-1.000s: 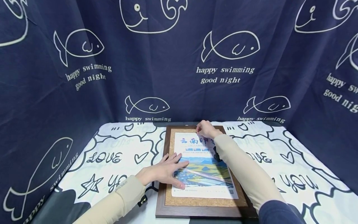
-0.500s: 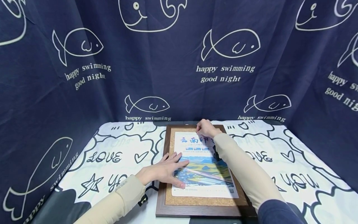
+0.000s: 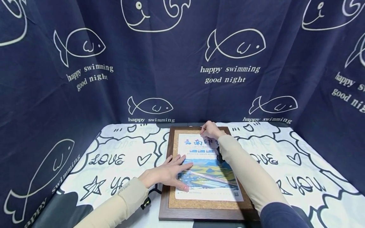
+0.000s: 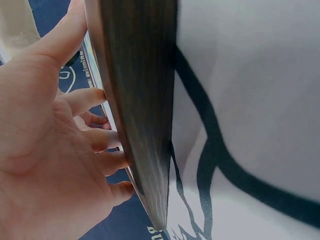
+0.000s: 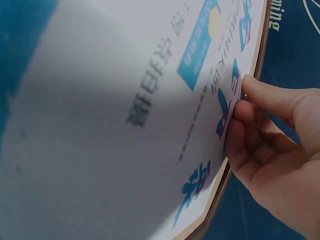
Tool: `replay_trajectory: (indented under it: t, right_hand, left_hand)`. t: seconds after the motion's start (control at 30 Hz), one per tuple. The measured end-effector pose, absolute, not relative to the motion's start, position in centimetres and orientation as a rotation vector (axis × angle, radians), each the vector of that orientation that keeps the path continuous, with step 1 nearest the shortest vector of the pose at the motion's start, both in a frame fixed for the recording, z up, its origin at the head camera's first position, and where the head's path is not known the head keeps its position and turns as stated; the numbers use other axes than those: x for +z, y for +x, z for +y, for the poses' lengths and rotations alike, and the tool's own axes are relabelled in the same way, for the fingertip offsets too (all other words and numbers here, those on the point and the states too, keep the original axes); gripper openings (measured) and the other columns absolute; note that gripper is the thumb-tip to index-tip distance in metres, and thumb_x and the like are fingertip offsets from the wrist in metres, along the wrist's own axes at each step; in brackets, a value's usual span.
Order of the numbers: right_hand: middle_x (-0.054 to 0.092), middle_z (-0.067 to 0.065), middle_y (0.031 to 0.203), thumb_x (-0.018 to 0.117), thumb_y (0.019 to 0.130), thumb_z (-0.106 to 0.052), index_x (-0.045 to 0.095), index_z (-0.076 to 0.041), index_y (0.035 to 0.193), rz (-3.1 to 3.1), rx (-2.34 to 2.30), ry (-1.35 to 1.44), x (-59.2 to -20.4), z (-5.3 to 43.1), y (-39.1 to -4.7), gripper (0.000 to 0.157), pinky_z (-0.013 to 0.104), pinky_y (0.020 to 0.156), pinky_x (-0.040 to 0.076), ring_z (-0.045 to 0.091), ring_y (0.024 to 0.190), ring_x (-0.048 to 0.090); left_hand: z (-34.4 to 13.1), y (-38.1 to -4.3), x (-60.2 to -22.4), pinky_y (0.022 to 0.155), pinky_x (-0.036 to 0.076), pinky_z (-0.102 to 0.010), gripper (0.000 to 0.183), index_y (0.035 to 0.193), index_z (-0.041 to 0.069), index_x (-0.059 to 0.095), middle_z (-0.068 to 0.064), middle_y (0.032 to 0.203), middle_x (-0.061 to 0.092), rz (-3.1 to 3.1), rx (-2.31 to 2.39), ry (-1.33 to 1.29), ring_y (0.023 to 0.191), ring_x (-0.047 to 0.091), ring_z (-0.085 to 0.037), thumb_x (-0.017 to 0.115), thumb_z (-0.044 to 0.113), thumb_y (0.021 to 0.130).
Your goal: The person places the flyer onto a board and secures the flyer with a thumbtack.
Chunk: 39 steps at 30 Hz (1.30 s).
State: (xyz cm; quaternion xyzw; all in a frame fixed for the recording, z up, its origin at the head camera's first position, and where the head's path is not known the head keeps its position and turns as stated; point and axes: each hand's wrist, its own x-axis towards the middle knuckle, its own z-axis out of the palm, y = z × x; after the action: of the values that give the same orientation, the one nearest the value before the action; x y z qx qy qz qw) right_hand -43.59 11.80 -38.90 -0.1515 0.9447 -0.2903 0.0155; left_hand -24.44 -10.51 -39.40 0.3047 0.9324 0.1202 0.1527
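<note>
A poster [image 3: 209, 193] with blue characters and a landscape print lies on a cork board [image 3: 199, 205] framed in dark brown wood [image 3: 189, 215]. My left hand [image 3: 168, 173] rests on the poster's left side, fingers spread; in the left wrist view its fingers [image 4: 111, 162] reach over the wooden frame's edge. At the poster's upper edge, the curled fingers of my right hand [image 3: 211, 130] come together on a small dark thing. The right wrist view shows their tips [image 5: 237, 131] against the paper; they mostly hide that thing, so its kind is unclear.
A white cloth [image 3: 114, 148] with black drawings covers the table on both sides of the board. Behind it and at the sides hangs a dark blue curtain [image 3: 182, 69] with white fish. My right forearm [image 3: 249, 175] crosses over the board's right side.
</note>
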Motion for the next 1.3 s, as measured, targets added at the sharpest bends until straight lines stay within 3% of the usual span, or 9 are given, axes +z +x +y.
replay_trajectory:
  t: [0.23, 0.47, 0.8, 1.0, 1.3]
  right_hand:
    - [0.064, 0.001, 0.064, 0.076, 0.078, 0.001, 0.071, -0.002, 0.071, 2.834, -1.012, -0.354, -39.1, 11.7, -44.6, 0.008, 0.022, 0.052, 0.042, 0.012, 0.057, 0.053]
    - [0.063, 0.000, 0.059, 0.077, 0.077, 0.001, 0.069, -0.006, 0.063, 2.826, -0.978, -0.362, -38.8, 11.7, -44.8, 0.017, 0.023, 0.049, 0.042, 0.011, 0.051, 0.052]
    - [0.056, -0.004, 0.058, 0.074, 0.080, -0.001, 0.070, -0.001, 0.079, 2.823, -0.986, -0.392, -38.9, 11.8, -44.2, 0.005, 0.020, 0.050, 0.039, 0.006, 0.051, 0.049]
    - [0.059, 0.001, 0.069, 0.073, 0.081, -0.002, 0.070, 0.001, 0.093, 2.778, -1.012, -0.355, -39.0, 12.2, -44.0, 0.012, 0.021, 0.051, 0.041, 0.008, 0.054, 0.050]
    - [0.065, 0.004, 0.066, 0.069, 0.085, -0.006, 0.073, -0.002, 0.084, 2.902, -0.913, -0.447, -39.0, 12.3, -44.3, 0.006, 0.019, 0.050, 0.042, 0.007, 0.050, 0.053]
  left_hand:
    - [-10.6, -24.5, -39.4, 0.121, 0.001, -0.055, 0.091, 0.153, 0.029, 0.027, -0.010, 0.164, 0.009, 2.678, 0.353, 0.867, 0.152, 0.004, -0.031, 0.066, 0.064, 0.079]
    - [-10.6, -24.5, -39.2, 0.121, 0.002, -0.055, 0.091, 0.153, 0.028, 0.027, -0.011, 0.164, 0.009, 2.675, 0.358, 0.874, 0.152, 0.004, -0.031, 0.066, 0.064, 0.079]
    - [-10.6, -24.5, -39.5, 0.121, 0.001, -0.054, 0.091, 0.153, 0.030, 0.027, -0.009, 0.164, 0.008, 2.679, 0.358, 0.859, 0.152, 0.004, -0.030, 0.066, 0.064, 0.079]
    - [-10.5, -24.4, -39.7, 0.121, 0.001, -0.055, 0.091, 0.153, 0.030, 0.027, -0.009, 0.164, 0.008, 2.681, 0.342, 0.871, 0.152, 0.004, -0.030, 0.066, 0.064, 0.078]
    - [-10.5, -24.4, -39.4, 0.121, 0.001, -0.054, 0.091, 0.153, 0.029, 0.027, -0.010, 0.164, 0.008, 2.684, 0.339, 0.872, 0.152, 0.004, -0.030, 0.066, 0.064, 0.079]
